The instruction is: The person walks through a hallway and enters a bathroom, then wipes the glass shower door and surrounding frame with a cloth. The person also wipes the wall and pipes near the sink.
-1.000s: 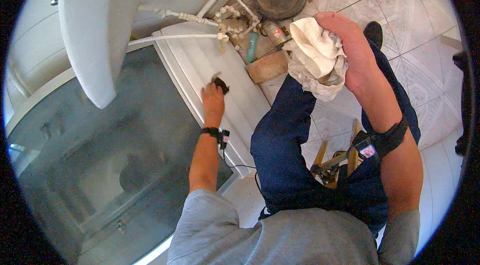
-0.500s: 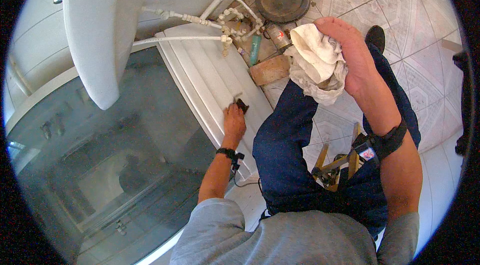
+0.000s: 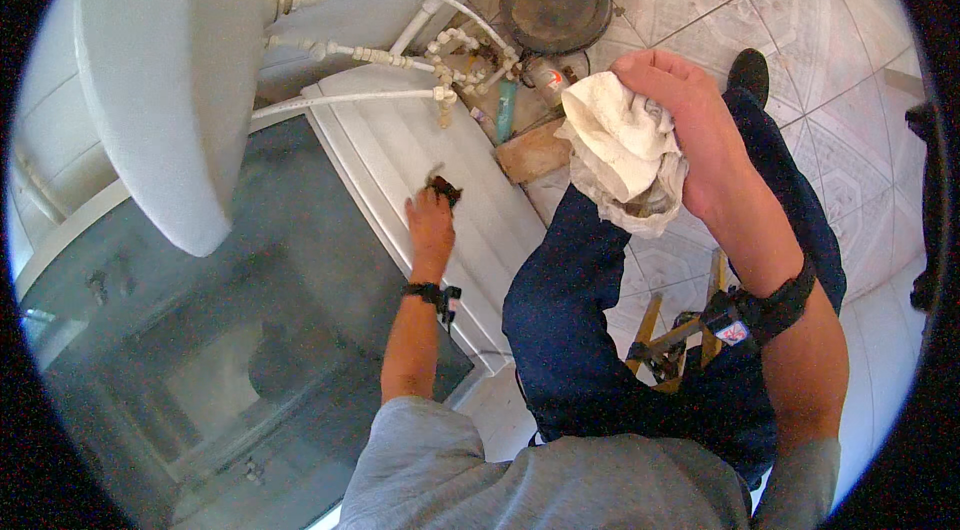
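My left hand (image 3: 431, 233) rests on the white ridged panel (image 3: 400, 145) along the tub's side. Its fingers are closed on a small dark brown wad (image 3: 445, 192), whose material is hard to make out; a faint grey smear shows on the panel just beyond. Raised over my knees, my right hand (image 3: 690, 120) grips a crumpled off-white cloth (image 3: 625, 145), which hangs in folds from the palm and fingers.
The tub (image 3: 230, 330) with murky grey water lies at left, under a white washbasin (image 3: 165, 80). White pipes (image 3: 380, 58) run beside the panel. A brick (image 3: 532, 152), a green bottle (image 3: 506, 112), a can (image 3: 546, 80) and a round black lid (image 3: 556, 5) stand beyond it.
My left hand has slid left and farther away across the panel, taking the dark wad along. My right hand still grips the cloth, now slightly lower in view. The view has shifted a little.
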Demonstrator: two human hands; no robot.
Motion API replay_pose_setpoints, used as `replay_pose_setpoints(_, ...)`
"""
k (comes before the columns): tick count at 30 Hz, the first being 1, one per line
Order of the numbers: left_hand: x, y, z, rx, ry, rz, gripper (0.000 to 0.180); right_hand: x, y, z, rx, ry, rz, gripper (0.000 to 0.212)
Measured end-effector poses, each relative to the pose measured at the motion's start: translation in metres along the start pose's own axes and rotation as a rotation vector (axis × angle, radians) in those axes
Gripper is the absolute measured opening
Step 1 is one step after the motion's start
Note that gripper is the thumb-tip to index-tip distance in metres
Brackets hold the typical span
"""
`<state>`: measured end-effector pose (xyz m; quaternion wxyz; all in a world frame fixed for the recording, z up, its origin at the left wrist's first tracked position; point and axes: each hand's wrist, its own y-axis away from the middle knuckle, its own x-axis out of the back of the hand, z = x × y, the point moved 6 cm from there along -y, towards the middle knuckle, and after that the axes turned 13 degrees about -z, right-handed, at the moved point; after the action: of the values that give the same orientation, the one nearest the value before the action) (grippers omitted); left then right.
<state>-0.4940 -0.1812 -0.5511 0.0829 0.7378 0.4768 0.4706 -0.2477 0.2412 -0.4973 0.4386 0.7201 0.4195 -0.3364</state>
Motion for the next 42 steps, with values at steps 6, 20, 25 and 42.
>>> replay_pose_setpoints(6,0.026,-0.08,-0.063,0.189,-0.165,0.02,0.039,0.001,0.003,0.001,-0.007,-0.012,0.013,0.015)
replay_pose_setpoints(20,0.051,-0.104,-0.082,0.158,-0.232,0.068,0.021,0.0,0.002,0.004,-0.031,0.006,-0.001,0.015)
replay_pose_setpoints(25,0.022,-0.04,-0.028,0.039,-0.058,0.155,0.022,-0.001,0.002,0.001,-0.025,0.008,-0.003,0.016)
replay_pose_setpoints(42,0.01,0.014,0.006,-0.055,-0.119,0.015,0.028,0.0,0.009,0.002,-0.02,-0.041,0.012,0.015)
